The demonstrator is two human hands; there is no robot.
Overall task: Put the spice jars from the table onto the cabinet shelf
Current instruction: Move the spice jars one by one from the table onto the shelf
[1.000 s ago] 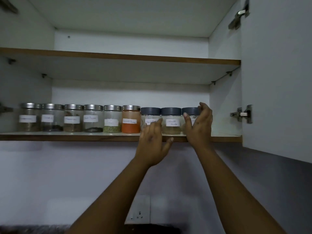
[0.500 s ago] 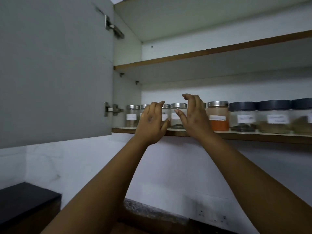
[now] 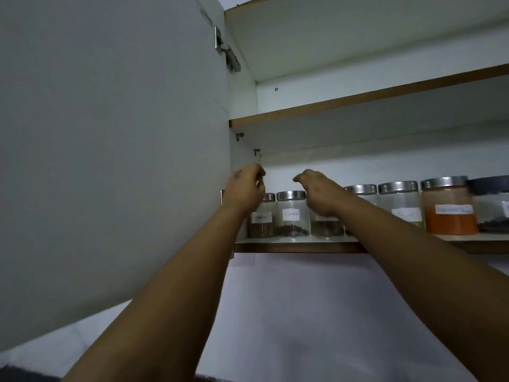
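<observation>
A row of labelled glass spice jars stands on the lower cabinet shelf (image 3: 297,247). Steel lids top the leftmost jar (image 3: 261,217), the cloves jar (image 3: 292,216) and the orange powder jar (image 3: 449,209); a dark-lidded jar (image 3: 493,202) is at the right edge. My left hand (image 3: 243,188) is raised in front of the leftmost jar by the cabinet's side wall, fingers loosely curled, holding nothing. My right hand (image 3: 319,193) hovers over the jars to the right of the cloves jar, fingers bent and empty, partly hiding them.
The open cabinet door (image 3: 110,147) fills the left side, close to my left forearm, with a hinge (image 3: 228,55) near its top. An upper shelf (image 3: 358,102) spans above the jars. A pale wall lies below the cabinet.
My view and both hands moved left along the shelf, from the dark-lidded jars to the leftmost steel-lidded ones. The fingers have gone from straight to loosely curled.
</observation>
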